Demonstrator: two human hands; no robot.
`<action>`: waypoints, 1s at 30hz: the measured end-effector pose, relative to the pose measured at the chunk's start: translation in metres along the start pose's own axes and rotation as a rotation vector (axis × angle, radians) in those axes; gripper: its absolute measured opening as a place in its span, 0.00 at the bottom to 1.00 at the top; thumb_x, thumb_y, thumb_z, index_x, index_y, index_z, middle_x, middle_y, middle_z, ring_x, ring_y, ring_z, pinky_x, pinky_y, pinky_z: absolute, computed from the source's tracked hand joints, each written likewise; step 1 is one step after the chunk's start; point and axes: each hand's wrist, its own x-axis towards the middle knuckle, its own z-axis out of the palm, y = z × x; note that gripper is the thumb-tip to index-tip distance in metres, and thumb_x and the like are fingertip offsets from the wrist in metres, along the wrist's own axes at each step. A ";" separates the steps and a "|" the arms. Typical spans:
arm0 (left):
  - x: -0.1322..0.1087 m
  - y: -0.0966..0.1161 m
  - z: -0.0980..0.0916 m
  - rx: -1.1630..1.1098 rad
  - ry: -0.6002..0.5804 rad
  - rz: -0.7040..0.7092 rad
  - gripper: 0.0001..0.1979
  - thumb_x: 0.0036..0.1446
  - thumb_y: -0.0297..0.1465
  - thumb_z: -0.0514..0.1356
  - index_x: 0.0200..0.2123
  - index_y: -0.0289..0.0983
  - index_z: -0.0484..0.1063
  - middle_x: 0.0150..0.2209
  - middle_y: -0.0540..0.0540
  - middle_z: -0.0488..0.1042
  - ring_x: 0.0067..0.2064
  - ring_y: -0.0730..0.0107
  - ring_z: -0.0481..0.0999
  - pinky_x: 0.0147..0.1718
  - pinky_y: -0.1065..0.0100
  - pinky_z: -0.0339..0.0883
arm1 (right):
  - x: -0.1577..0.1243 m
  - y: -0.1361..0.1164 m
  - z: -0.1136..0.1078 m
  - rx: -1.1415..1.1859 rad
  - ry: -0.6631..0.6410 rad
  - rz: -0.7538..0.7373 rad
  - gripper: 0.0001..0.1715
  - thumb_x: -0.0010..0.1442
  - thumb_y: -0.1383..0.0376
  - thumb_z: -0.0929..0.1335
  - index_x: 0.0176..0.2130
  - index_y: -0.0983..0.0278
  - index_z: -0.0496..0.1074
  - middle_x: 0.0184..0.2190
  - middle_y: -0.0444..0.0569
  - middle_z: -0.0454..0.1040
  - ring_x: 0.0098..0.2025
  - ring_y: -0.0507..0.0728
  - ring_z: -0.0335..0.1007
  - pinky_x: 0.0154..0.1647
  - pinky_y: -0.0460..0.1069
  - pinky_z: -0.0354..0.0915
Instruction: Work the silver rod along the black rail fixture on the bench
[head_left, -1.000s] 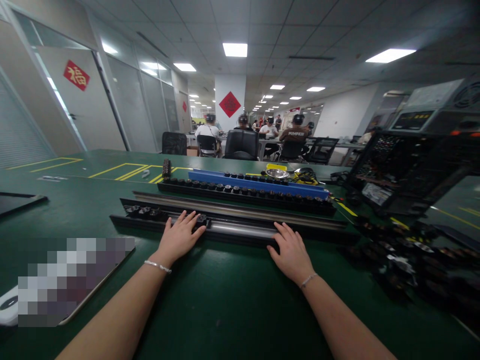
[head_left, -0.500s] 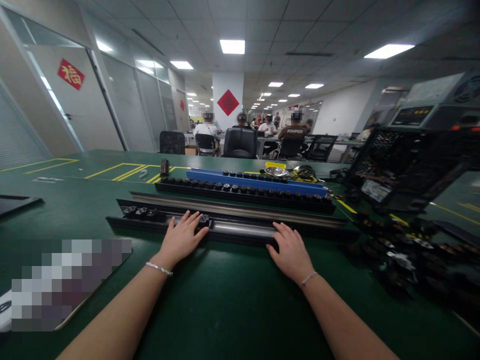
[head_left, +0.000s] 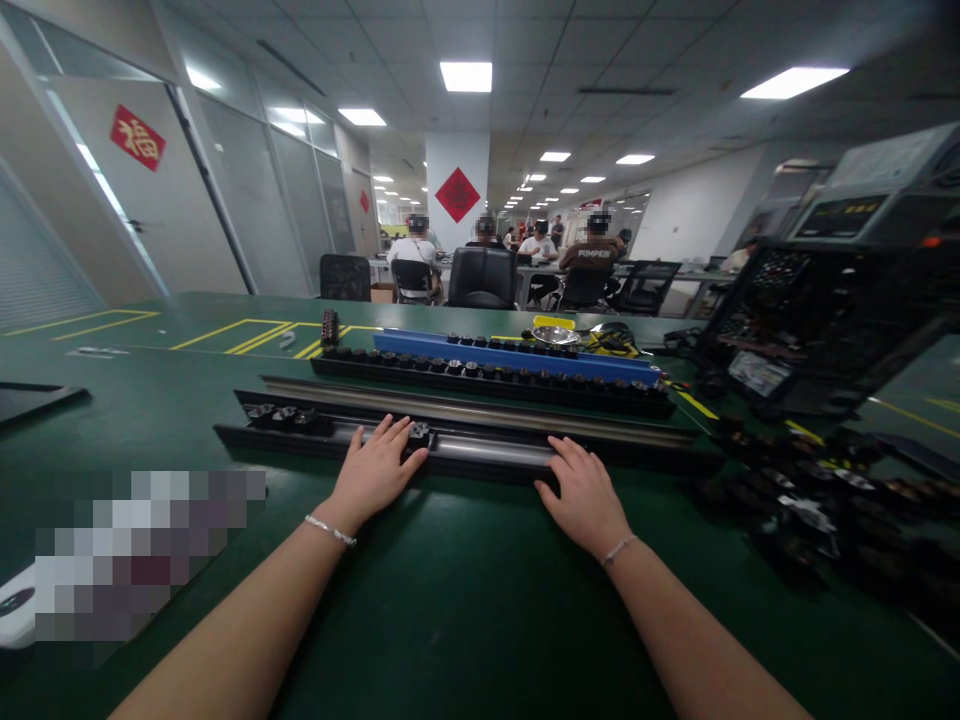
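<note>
Green table (head_left: pixel 457 600): one, beneath the tray.
Black frame (head_left: pixel 30 400): one, well left of the tray.
Flat object (head_left: pixel 150 560): one, nearer the person than the tray's left end; pixelated, so I cannot tell what it is.
Loose parts (head_left: pixel 283 414): at least three, dark, bunched inside the tray at its left end.
Left hand (head_left: pixel 371 475): one, palm down on the tray; it has slid a little right along it since the earlier frames. Fingers wide, thumb out; one bracelet (head_left: pixel 330 529) at the wrist.
Lone part (head_left: pixel 421 433): one, in the tray beside the left thumb and forefinger; it sits farther right than a second ago, with a wider gap to the loose parts. I cannot tell whether the fingers pinch it.
Tray (head_left: pixel 495 453): one, long and black with a shiny floor.
Long strip (head_left: pixel 480 407): one, just behind the tray.
Row of parts (head_left: pixel 454 367): more than a dozen, behind the tray; overlap hinders an exact count.
Blue rail (head_left: pixel 420 347): one, farther behind the tray.
Right hand (head_left: pixel 587 495): one, fingertips at the tray's near edge, much as before. Fingers close together, thumb apart.
Heap of parts (head_left: pixel 810 510): too tangled to count, right of the tray.
</note>
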 end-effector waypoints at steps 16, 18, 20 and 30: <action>-0.003 0.021 0.006 0.006 0.092 0.080 0.29 0.59 0.48 0.42 0.56 0.37 0.61 0.61 0.43 0.57 0.63 0.58 0.51 0.58 0.47 0.45 | 0.000 0.000 0.001 -0.006 0.005 -0.013 0.15 0.56 0.60 0.61 0.41 0.64 0.69 0.58 0.53 0.60 0.61 0.63 0.48 0.58 0.62 0.49; -0.003 0.024 0.007 0.002 0.103 0.087 0.29 0.59 0.48 0.42 0.55 0.37 0.61 0.61 0.42 0.58 0.63 0.58 0.52 0.58 0.47 0.46 | 0.000 0.000 0.001 -0.014 0.005 -0.013 0.15 0.57 0.60 0.61 0.41 0.64 0.69 0.59 0.53 0.60 0.61 0.63 0.48 0.58 0.61 0.49; -0.003 0.026 0.008 -0.004 0.112 0.093 0.29 0.59 0.48 0.43 0.56 0.36 0.61 0.61 0.41 0.58 0.63 0.57 0.52 0.58 0.48 0.46 | 0.000 -0.001 0.001 -0.018 0.006 -0.010 0.15 0.57 0.60 0.61 0.41 0.64 0.69 0.59 0.53 0.59 0.61 0.63 0.48 0.58 0.61 0.49; -0.002 0.031 0.012 -0.039 0.143 0.117 0.28 0.58 0.47 0.45 0.56 0.37 0.61 0.60 0.41 0.59 0.62 0.56 0.53 0.58 0.48 0.46 | 0.002 -0.002 -0.001 -0.001 0.002 -0.004 0.13 0.56 0.61 0.62 0.38 0.65 0.70 0.58 0.54 0.60 0.61 0.63 0.49 0.58 0.61 0.51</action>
